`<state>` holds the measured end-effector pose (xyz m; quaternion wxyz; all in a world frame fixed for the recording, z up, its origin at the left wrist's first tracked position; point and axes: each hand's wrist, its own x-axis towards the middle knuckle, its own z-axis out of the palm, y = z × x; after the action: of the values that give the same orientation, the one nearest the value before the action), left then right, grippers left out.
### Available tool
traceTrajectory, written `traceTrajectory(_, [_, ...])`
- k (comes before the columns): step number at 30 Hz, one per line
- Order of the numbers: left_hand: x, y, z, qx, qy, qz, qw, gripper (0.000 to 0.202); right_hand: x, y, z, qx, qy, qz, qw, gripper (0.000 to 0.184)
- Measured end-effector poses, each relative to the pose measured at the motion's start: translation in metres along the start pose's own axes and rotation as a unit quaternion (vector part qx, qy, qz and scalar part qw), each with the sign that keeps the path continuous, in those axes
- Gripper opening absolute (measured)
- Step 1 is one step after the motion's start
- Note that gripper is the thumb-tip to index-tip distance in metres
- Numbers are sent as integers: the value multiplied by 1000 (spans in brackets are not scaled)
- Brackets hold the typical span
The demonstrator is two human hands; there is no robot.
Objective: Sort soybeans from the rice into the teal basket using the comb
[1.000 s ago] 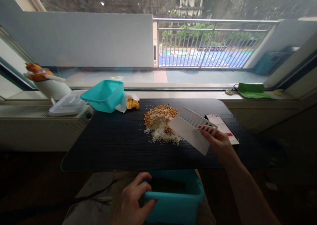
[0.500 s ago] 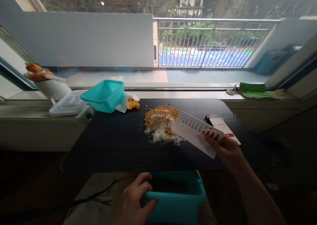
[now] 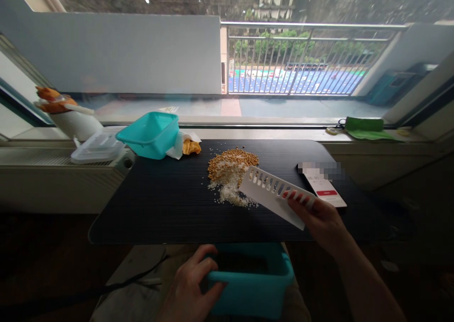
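Note:
My right hand (image 3: 321,220) grips a white slotted plastic scraper (image 3: 273,195) by its right end, the blade tilted low over the black mat (image 3: 159,208). The scraper's left edge touches a mixed pile of yellow soybeans and white rice (image 3: 230,173) in the middle of the mat. My left hand (image 3: 191,289) is closed on the left rim of a teal plastic bin (image 3: 253,284) held below the mat's near edge, on my lap.
A second teal bin (image 3: 151,134) sits tilted at the mat's back left, beside a clear lid (image 3: 96,148), a white bag with orange contents (image 3: 186,145) and a white cup (image 3: 73,121). A phone (image 3: 324,187) lies right of the scraper. A green cloth (image 3: 365,127) rests on the windowsill.
The scraper has tipped flatter and slid left into the pile, pushing the rice edge inward. My left hand keeps its hold on the bin.

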<state>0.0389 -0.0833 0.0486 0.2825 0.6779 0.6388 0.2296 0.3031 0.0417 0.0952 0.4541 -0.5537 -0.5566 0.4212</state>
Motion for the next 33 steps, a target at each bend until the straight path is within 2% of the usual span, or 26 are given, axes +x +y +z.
traceTrajectory(3, [1,-1,-1,-1,7,4,1000,10,1,3,-10,-5,25,9,1000,44])
traceTrajectory(6, [2,-2,-1,1,6,6,1000,10,1,5,-14,0,22,10,1000,43])
traceTrajectory(11, [1,-3,-1,1,6,6,1000,10,-2,3,-8,18,-10,22,1000,40])
traceTrajectory(15, [1,-3,-2,-1,9,6,1000,9,-1,2,-5,10,-5,23,1000,44])
traceTrajectory(21, [3,-4,-1,8,8,0,1000,8,0,0,-12,22,-28,44,998,39])
traceTrajectory(24, [3,-3,-2,5,10,6,1000,8,0,-1,-14,35,-15,35,999,35])
traceTrajectory(33, [1,-2,-2,0,-8,-12,1000,9,2,2,-13,28,-28,52,998,34])
